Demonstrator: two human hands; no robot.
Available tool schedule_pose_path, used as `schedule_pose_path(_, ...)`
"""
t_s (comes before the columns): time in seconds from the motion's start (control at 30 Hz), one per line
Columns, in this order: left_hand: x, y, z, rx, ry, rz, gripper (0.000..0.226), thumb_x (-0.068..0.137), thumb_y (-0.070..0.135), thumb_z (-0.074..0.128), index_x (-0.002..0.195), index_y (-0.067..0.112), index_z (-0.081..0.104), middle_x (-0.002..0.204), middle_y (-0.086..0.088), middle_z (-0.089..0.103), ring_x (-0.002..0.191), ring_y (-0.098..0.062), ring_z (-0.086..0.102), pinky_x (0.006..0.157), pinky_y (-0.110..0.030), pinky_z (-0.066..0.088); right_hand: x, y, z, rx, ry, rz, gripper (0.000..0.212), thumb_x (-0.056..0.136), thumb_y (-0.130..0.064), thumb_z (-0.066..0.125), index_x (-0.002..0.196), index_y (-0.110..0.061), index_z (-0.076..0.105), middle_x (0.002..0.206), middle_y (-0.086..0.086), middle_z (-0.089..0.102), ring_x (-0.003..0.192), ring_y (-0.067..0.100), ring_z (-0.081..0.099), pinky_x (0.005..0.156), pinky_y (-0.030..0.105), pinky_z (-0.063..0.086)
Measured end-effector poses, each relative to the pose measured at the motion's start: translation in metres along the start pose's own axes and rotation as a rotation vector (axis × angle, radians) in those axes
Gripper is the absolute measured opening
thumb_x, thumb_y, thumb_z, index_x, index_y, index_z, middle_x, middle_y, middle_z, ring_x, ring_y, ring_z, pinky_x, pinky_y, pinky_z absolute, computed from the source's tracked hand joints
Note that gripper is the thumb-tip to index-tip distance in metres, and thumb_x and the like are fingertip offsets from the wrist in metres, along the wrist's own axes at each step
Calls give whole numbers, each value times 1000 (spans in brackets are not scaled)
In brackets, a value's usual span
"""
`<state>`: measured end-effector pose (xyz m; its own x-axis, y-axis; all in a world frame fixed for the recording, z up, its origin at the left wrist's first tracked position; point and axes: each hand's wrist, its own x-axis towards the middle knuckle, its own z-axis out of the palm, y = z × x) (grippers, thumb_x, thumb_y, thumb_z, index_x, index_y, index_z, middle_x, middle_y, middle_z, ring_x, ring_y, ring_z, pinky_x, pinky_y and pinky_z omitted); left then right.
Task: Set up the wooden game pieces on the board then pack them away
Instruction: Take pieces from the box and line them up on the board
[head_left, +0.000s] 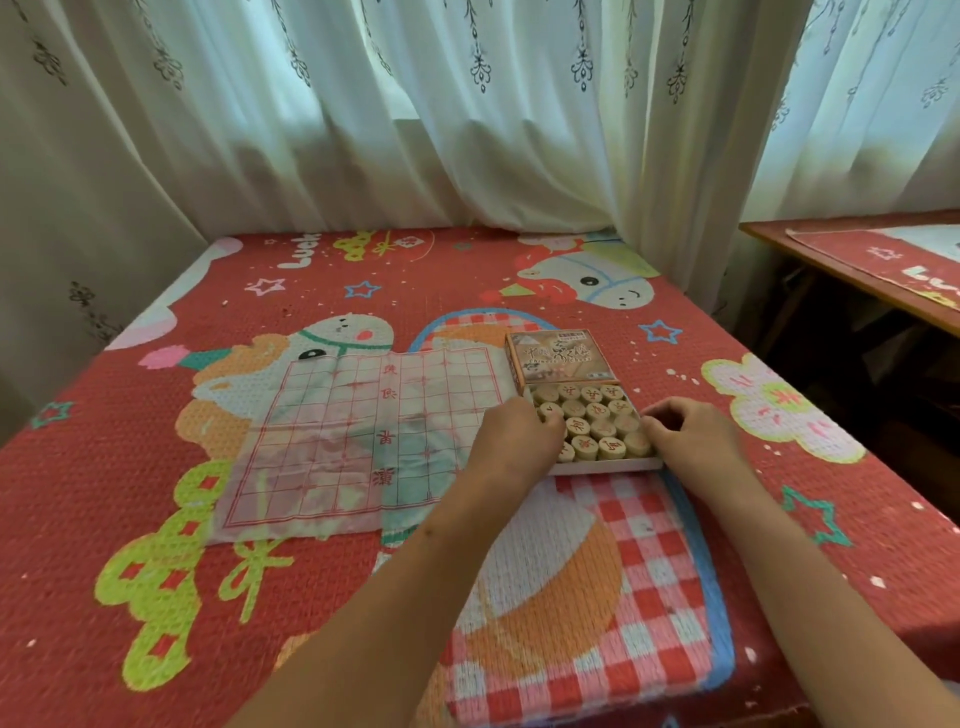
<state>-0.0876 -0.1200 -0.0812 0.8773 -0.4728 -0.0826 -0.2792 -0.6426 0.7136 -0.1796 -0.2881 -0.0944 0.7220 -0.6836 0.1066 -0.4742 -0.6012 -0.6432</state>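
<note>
1. The left hand (519, 436) is curled over the left edge of the box (608, 465), and the right hand (685, 431) against its right edge; any pinch cannot be told.
2. The wooden pieces (597, 428) are packed inside the box.
3. The board (358, 436) is spread left of the box.
4. The lid (558, 356) is laid just behind the box.

Left hand (511, 436), right hand (685, 431) beside box (608, 466)

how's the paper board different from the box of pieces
The paper board is a thin, creased flat sheet with no pieces on it; the box is a raised tray full of round wooden pieces. The board lies untouched on the left; both the left hand and right hand are at the box. Both rest on the red cloth.
</note>
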Motion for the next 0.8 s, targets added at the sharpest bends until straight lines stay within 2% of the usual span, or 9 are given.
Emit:
schedule_pose_path(0.13,-5,-6,-8,45,39,34,42,98,32,47,62,11,46,60,-2,47,47,-14,42,45,-25,30,2,-3,-1,-65,37,-54,9,91,-21,60,91,-19,68,84,-4,64,71,7,52,54,14,32)
schedule_pose_path(0.23,-28,-13,-6,109,99,132,42,97,29,45,62,7,52,61,-5,53,48,-16,45,46,-32,40,-8,-8,-3,-67,102,-248,2,88,-20,66,87,-20,67,82,-8,64,70,0,53,58,13,36)
schedule_pose_path(0.3,-46,-15,-5,190,114,237,38,97,31,43,68,11,59,65,-3,59,53,-15,52,54,-38,52,-14,-17,-4,-94,42,-427,4,85,-24,70,86,-24,66,81,-16,60,75,-2,53,63,12,35)
schedule_pose_path(0.4,-54,-19,-10,269,99,378,35,99,35,43,72,19,60,62,5,58,52,-9,53,54,-28,53,-18,-33,-2,-147,-170,-593,9,82,-32,73,85,-29,65,85,-19,59,83,-4,51,69,11,36)
schedule_pose_path(0.5,-37,-30,-30,279,103,455,32,100,34,45,74,21,59,58,10,55,45,-2,47,49,-17,49,-15,-41,5,-198,-307,-639,11,82,-33,72,86,-29,63,86,-19,56,85,-5,50,72,15,40)
schedule_pose_path(0.6,-10,-48,-54,305,218,476,28,99,30,48,73,24,56,55,14,50,44,1,45,45,-13,38,-12,-44,11,-204,-378,-647,10,83,-30,71,87,-27,63,89,-16,57,88,-1,51,78,26,49)
schedule_pose_path(0.67,4,-63,-63,292,311,491,27,97,27,51,71,22,57,55,14,50,46,1,47,45,-15,38,-9,-46,13,-220,-389,-640,12,83,-33,71,87,-28,61,89,-14,58,87,1,52,79,29,51)
schedule_pose_path(0.8,19,-86,-66,201,398,484,25,97,27,54,77,17,66,62,7,62,53,-7,59,49,-30,55,-10,-51,12,-239,-383,-634,13,82,-36,71,86,-28,60,85,-13,59,80,2,54,73,26,50)
